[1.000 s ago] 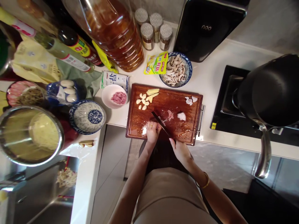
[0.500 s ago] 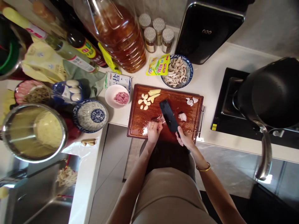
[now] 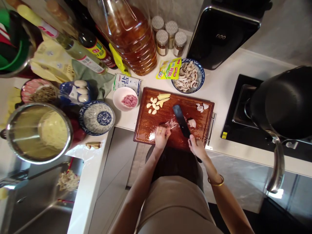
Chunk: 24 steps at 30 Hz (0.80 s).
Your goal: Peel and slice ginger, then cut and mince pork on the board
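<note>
A brown wooden cutting board (image 3: 146, 125) lies at the counter's front edge. My left hand (image 3: 161, 137), with a ring, is closed on a piece of raw pink meat (image 3: 172, 123) near the board's front. My right hand (image 3: 197, 148) grips the handle of a black cleaver (image 3: 181, 120), its blade lying over the board's middle. A pale chunk of meat (image 3: 192, 123) sits just right of the blade. Peeled garlic cloves (image 3: 151, 105) and ginger slices (image 3: 163, 98) lie at the board's far left. White scraps (image 3: 201, 106) sit at its far right.
A small pink dish of cut meat (image 3: 125, 98), a blue patterned bowl (image 3: 97, 117) and a steel pot (image 3: 39, 132) stand left of the board. Behind are a bowl of sliced mushrooms (image 3: 188, 75), a big oil bottle (image 3: 131, 35) and spice jars (image 3: 168, 37). A black pan (image 3: 282, 100) sits on the stove at right.
The cleaver swung from slanting at the board's front to lying over its middle, then shifted right beside the pale chunk. My left hand gathered the pink meat. The view drifted slightly.
</note>
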Tool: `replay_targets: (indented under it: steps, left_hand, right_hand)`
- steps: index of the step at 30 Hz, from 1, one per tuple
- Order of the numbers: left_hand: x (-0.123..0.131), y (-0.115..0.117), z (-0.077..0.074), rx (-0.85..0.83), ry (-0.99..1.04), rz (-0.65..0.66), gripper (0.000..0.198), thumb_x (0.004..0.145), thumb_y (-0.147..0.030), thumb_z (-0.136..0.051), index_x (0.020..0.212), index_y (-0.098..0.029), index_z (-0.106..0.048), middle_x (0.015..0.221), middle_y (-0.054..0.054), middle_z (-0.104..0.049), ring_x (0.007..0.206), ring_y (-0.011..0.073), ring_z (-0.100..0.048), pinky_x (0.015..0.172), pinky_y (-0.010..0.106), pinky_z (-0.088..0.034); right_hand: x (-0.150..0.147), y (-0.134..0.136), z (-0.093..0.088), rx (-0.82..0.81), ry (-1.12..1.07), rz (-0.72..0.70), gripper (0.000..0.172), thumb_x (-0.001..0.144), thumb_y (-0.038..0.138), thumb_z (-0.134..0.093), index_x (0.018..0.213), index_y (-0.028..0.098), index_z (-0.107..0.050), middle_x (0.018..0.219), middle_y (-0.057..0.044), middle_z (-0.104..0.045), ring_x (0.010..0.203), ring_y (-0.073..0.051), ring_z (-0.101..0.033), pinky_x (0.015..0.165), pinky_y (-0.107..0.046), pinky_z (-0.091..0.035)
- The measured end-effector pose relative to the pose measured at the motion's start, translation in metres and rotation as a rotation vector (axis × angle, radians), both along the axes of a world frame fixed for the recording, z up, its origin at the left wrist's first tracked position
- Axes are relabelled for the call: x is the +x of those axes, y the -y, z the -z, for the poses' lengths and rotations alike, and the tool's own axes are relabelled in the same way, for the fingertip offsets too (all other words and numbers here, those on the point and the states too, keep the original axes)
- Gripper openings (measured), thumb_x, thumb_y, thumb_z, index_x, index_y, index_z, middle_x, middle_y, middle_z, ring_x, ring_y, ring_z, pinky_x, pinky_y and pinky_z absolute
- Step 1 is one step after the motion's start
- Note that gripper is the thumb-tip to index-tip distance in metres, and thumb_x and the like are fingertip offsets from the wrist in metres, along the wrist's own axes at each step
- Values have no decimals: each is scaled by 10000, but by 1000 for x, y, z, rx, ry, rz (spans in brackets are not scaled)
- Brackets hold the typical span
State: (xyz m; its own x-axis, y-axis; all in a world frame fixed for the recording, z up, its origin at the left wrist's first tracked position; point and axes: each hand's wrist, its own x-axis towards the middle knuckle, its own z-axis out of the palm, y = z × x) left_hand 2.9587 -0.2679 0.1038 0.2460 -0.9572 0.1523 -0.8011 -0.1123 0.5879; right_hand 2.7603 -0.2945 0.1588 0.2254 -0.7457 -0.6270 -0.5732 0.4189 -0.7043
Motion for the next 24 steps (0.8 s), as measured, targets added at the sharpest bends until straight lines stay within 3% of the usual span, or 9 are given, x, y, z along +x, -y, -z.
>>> replay_targets:
  steps: [3, 5, 8, 12, 18, 24]
  left_hand:
    - [0, -1, 1, 7, 7, 15, 71, 811, -228, -499, 841, -192, -552, 872, 59, -560, 890, 190, -496, 791, 334, -428]
    - [1, -1, 1, 12, 17, 23, 71, 817, -233, -491, 834, -191, -547, 857, 59, -554, 884, 191, -493, 779, 335, -426]
    - [1, 0, 1, 35, 54, 12, 96, 818, -229, -485, 741, -188, -525, 766, 47, -525, 812, 187, -486, 730, 331, -421]
    - [0, -3, 2, 56, 87, 9, 154, 813, -228, -492, 665, -185, -494, 711, 37, -499, 762, 180, -475, 688, 318, -416]
    - [0, -5, 0, -10, 100, 81, 105, 826, -241, -494, 757, -180, -544, 794, 54, -557, 872, 181, -501, 758, 312, -428]
    - [1, -2, -1, -21, 69, 47, 108, 827, -248, -498, 859, -177, -573, 872, 66, -591, 921, 184, -521, 795, 326, -445]
  right_hand:
    - [19, -14, -8, -265, -214, -192, 557, 897, 511, -197, 737, 166, -603, 695, -88, -643, 652, -172, -613, 670, -279, -460]
    - [30, -25, -9, -354, -344, -267, 528, 912, 465, -206, 933, 141, -621, 857, -130, -666, 777, -203, -630, 741, -303, -454]
    - [36, -42, -7, -381, -532, -366, 511, 916, 445, -237, 1042, 103, -595, 904, -163, -662, 794, -217, -638, 720, -299, -461]
    - [36, -45, -3, -357, -676, -434, 505, 906, 464, -272, 995, 97, -607, 790, -150, -670, 720, -208, -645, 649, -270, -456]
    - [38, -14, 1, -320, -504, -321, 551, 918, 467, -196, 908, 135, -636, 785, -119, -677, 707, -197, -641, 675, -281, -447]
    - [21, -16, -3, -393, -370, -132, 567, 924, 444, -172, 955, 113, -632, 819, -120, -671, 789, -199, -630, 759, -305, -444]
